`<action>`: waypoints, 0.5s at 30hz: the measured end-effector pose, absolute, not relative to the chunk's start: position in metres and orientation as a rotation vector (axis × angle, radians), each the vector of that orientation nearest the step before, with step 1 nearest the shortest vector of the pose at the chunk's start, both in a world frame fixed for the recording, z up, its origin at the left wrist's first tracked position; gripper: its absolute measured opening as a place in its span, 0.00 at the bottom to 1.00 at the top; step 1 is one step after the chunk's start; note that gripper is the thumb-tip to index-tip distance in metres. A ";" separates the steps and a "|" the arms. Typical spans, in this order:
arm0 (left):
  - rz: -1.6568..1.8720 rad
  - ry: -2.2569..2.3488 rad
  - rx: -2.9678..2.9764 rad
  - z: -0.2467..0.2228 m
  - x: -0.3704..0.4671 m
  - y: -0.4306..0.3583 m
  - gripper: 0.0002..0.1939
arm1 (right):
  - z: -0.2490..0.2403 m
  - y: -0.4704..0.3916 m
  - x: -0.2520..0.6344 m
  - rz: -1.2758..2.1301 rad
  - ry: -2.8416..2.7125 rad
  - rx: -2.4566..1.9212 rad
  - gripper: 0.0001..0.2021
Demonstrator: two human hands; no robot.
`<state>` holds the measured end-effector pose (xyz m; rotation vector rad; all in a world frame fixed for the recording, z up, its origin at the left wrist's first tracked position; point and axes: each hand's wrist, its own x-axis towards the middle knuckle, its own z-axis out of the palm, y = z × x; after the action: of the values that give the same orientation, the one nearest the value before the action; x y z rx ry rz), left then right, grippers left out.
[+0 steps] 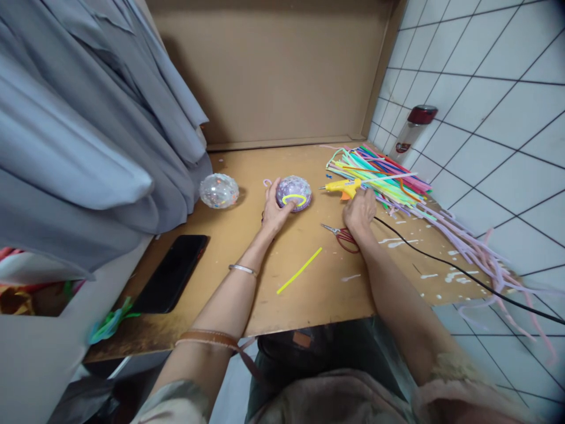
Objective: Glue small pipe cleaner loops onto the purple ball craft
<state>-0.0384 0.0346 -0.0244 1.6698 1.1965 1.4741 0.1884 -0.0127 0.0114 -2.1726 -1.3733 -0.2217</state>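
My left hand (277,206) is closed around a purple decorated ball (295,188), with the thumb at its near side. A bent yellow pipe cleaner (294,198) lies curved against the front of that ball. To the right, my right hand (361,207) grips the handle of a yellow glue gun (343,186), whose nozzle points left towards the ball without touching it. Red-handled scissors (346,239) lie just below my right hand. A straight yellow pipe cleaner (299,271) rests on the tabletop nearer to me.
Left of the purple ball sits a clear ball (219,191). A black phone (171,274) lies at the left, beside a grey curtain (110,118). Many coloured pipe cleaners (379,174) are heaped at the right. A black cord (424,254) runs off right; a bottle (410,132) stands by the tiles.
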 end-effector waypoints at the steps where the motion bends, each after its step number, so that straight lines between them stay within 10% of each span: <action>1: 1.475 1.203 1.668 -0.024 -0.038 0.034 0.41 | 0.010 -0.011 0.190 -0.202 -1.371 -2.187 0.18; 15: 1.628 1.167 1.651 -0.024 -0.042 0.034 0.31 | 0.004 -0.012 0.189 -0.176 -1.381 -2.230 0.19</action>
<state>-0.0421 0.0342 -0.0239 1.6515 1.1667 1.6276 0.1890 -0.0122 0.0042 -2.2295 -1.3805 -0.1757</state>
